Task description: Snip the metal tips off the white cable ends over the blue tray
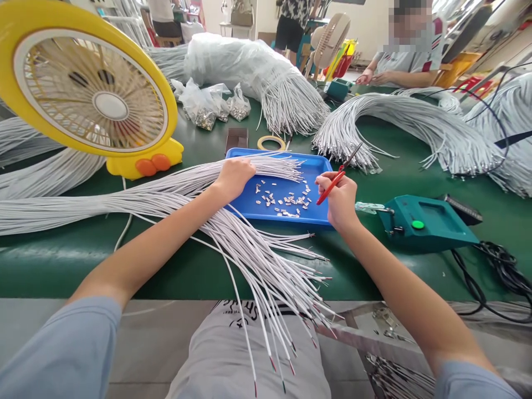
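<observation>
My left hand (236, 176) is closed over a bundle of white cables (187, 176), whose stripped ends lie across the back of a blue tray (282, 217). Small shiny metal pieces (291, 199) are scattered inside that tray. At the tray's right edge, my right hand (344, 204) is closed around red-handled scissors (331, 188), their dark blades pointing up and away. A second fan of white cables (257, 249) passes below my left forearm and hangs over the table's front edge, with coloured wire tips showing.
A yellow fan (177, 147) stands at left. Behind the tray are a tape roll (271, 138), bags of metal parts (203, 113) and a wrapped cable bundle (233, 61). A green machine (428, 221) with black cords sits at right. Across the table a person (409, 69) is seated.
</observation>
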The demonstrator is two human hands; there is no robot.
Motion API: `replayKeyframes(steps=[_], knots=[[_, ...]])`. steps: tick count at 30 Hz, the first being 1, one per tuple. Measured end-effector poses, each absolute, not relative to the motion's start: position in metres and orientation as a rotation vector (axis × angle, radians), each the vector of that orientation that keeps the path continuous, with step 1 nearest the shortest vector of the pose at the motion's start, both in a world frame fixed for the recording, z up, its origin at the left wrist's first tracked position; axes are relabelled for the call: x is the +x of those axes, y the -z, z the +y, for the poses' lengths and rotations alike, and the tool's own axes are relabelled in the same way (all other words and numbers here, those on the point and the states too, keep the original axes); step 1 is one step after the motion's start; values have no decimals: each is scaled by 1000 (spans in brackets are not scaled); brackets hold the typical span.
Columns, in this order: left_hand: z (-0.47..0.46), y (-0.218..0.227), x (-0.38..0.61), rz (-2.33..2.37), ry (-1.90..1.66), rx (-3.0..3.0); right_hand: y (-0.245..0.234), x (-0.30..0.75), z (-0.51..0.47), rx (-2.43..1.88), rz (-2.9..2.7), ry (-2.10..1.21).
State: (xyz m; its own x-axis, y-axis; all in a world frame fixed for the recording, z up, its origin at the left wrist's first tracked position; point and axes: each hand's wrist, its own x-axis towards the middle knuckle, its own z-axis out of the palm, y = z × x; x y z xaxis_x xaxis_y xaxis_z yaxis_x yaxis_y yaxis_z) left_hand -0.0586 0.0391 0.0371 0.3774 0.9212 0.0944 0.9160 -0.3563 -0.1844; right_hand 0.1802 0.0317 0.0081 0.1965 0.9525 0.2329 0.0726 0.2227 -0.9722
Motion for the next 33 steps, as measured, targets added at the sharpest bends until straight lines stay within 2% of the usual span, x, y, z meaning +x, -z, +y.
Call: replayKeyframes(steps=[6, 11, 14, 17, 22, 25, 30, 33], knots=[[38, -42, -60, -1654, -41, -2470, -7, 180, 32, -1163, -1185, -863], [39, -43, -58, -1760, 123, -2386, -6, 180, 33, -1168, -1154, -852], [36, -44, -52, -1816, 440, -2416, -6, 180, 34, -1165, -1112, -841], [26, -44, -41, -1709, 864, -2717, -6, 180, 36, -1159, -1059, -843], [-2, -47, -18, -1481, 1100, -3213, -9, 180, 36, -1149, -1023, -835], [-21, -54, -8, -1292, 1050, -3536, -10, 179, 35, -1143, -1023, -843], [-44, -66, -2, -793, 543, -4155, -8, 177, 33, -1096, -1004, -857], [-49, -65, 1, -544, 407, -4303, -8, 177, 32, -1094, -1025, -881]])
